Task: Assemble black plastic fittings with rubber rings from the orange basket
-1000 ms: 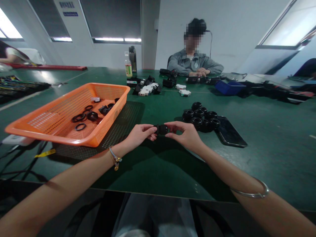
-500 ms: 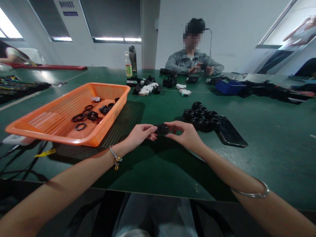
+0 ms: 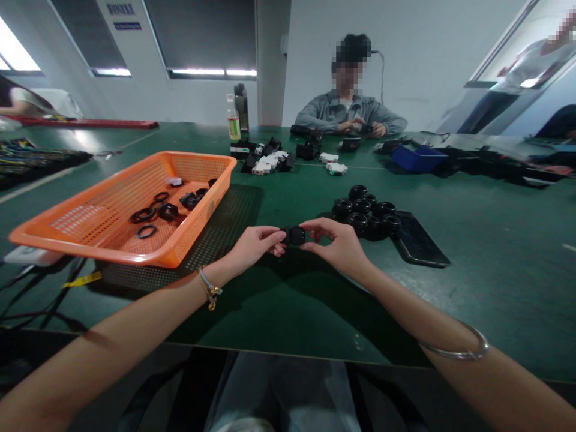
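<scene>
A small black plastic fitting (image 3: 294, 235), round and stubby, is held level between my two hands above the green table. My left hand (image 3: 262, 243) pinches its left end with thumb and fingers. On its right end, the thumb and fingertips of my right hand (image 3: 335, 243) are closed. Fine details of the fitting are too dark to make out. Just beyond my right hand lies a heap of black ring-shaped fittings (image 3: 361, 207). To the left stands an orange basket (image 3: 112, 257) with black rings (image 3: 146, 231) and other black parts inside.
A dark phone (image 3: 420, 240) touches the heap's right side. White and black parts (image 3: 270, 162) lie farther back, near a bottle (image 3: 233, 120). Across the table (image 3: 495, 264) sits a co-worker (image 3: 346, 111) handling something dark. A blue bin (image 3: 418, 159) stands back right; cables (image 3: 54, 294) run by the basket.
My hands and the fitting stay almost in place. Across the table, the co-worker's hands have dropped slightly. The person at the far right has shifted.
</scene>
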`<action>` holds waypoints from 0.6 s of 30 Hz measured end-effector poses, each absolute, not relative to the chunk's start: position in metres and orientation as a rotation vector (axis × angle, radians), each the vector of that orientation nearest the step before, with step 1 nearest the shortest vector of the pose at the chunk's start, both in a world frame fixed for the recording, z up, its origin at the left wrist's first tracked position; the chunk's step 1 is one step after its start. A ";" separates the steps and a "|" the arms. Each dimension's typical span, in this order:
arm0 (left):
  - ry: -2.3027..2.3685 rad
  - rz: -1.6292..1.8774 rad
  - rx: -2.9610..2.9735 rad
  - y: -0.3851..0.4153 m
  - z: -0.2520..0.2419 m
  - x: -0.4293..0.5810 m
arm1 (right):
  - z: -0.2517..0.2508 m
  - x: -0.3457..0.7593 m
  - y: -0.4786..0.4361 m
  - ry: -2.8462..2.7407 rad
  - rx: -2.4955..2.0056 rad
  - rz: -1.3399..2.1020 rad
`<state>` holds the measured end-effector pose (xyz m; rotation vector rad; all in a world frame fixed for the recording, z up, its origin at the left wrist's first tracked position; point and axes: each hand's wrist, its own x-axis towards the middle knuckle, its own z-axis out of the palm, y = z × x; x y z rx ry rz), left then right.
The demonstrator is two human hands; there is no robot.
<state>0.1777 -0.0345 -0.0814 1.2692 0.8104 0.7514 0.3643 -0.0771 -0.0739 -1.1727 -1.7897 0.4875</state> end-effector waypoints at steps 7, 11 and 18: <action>0.831 0.743 1.307 -0.033 -0.082 0.176 | -0.072 0.364 -0.077 -1.798 -1.217 0.518; 0.843 0.745 1.303 -0.034 -0.080 0.177 | -0.070 0.364 -0.079 -1.806 -1.233 0.556; 0.870 0.740 1.231 -0.036 -0.078 0.178 | -0.071 0.364 -0.078 -1.858 -1.215 0.543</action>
